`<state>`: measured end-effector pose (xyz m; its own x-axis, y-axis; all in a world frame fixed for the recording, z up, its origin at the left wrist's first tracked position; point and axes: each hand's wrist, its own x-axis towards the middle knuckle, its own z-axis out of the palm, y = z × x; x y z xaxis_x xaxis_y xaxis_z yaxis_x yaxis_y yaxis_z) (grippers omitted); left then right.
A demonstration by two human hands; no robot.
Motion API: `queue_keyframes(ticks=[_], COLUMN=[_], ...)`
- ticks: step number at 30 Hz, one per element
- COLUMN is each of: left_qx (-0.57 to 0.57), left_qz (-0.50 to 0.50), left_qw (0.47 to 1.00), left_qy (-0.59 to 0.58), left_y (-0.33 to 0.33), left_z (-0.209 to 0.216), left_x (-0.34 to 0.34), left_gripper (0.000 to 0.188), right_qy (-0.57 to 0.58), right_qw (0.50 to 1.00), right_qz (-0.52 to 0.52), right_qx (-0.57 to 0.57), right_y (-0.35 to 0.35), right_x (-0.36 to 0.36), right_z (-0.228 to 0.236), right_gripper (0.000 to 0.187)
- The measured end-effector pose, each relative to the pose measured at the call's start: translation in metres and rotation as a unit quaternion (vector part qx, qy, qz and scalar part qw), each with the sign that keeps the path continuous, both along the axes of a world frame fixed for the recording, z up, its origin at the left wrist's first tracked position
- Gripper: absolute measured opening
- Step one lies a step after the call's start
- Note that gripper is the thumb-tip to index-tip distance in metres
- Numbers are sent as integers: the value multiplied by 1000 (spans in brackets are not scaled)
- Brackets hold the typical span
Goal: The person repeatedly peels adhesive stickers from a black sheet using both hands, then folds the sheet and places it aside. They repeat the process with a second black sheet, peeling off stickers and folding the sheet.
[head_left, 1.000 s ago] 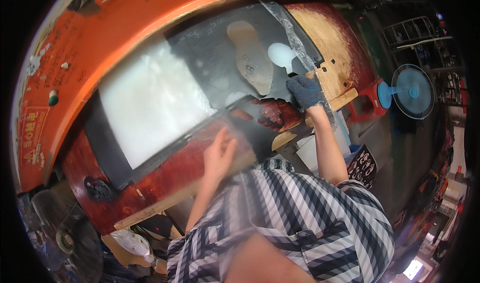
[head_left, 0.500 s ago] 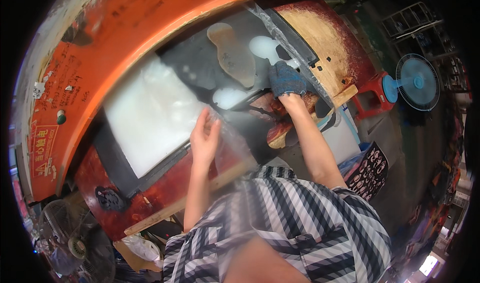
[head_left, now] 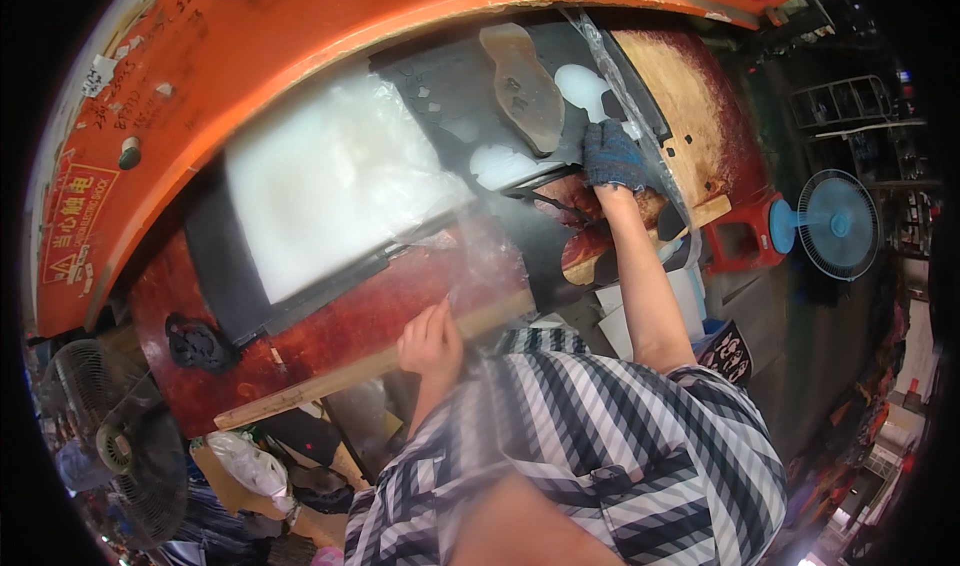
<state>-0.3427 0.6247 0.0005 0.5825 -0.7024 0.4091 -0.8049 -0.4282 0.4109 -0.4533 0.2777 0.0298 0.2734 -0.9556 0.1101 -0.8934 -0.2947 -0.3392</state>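
Observation:
My left hand (head_left: pixel 430 341) is at the table's front edge, fingers closed together in a pinch on clear plastic film (head_left: pixel 490 256). The film stretches back toward the corner of a thick white slab (head_left: pixel 330 176). My right hand (head_left: pixel 613 156), in a blue knitted glove, rests at the right end of a dark grey sheet (head_left: pixel 440 91) with cut-out gaps. Its fingertips are hidden, so I cannot tell whether it grips the sheet. Left of the glove, a tan sole-shaped piece (head_left: pixel 530 101) lies on the sheet, near white rounded patches (head_left: pixel 505 167).
A red worktable (head_left: pixel 330 331) has a wooden front rail (head_left: pixel 310 388). An orange machine beam (head_left: pixel 250 86) crosses its far side. A plastic-wrapped strip (head_left: pixel 640 116) runs past the glove. A blue fan (head_left: pixel 838 223) stands right, a dark fan (head_left: pixel 115 446) left; a black lump (head_left: pixel 198 343) lies on the table.
My left hand has drawn back from the white slab toward my body, trailing the clear film. My gloved right hand stays about the same place on the sheet. The whole view has shifted.

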Motion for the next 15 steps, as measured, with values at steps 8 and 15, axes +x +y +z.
queue_keyframes(ticks=[8, 15], left_qx=[-15, -71], left_qz=[44, 51], left_qw=[998, 993], left_qy=[-35, -78], left_y=[-19, -24], left_z=[-9, -17], left_x=[0, 13], left_gripper=[18, 15], right_qy=[-6, 40], right_qw=[1000, 995], right_qz=[-11, 88], right_qx=[24, 23], right_y=[-19, -33], right_x=[-7, -7], right_z=[-8, 16], right_gripper=[41, 38])
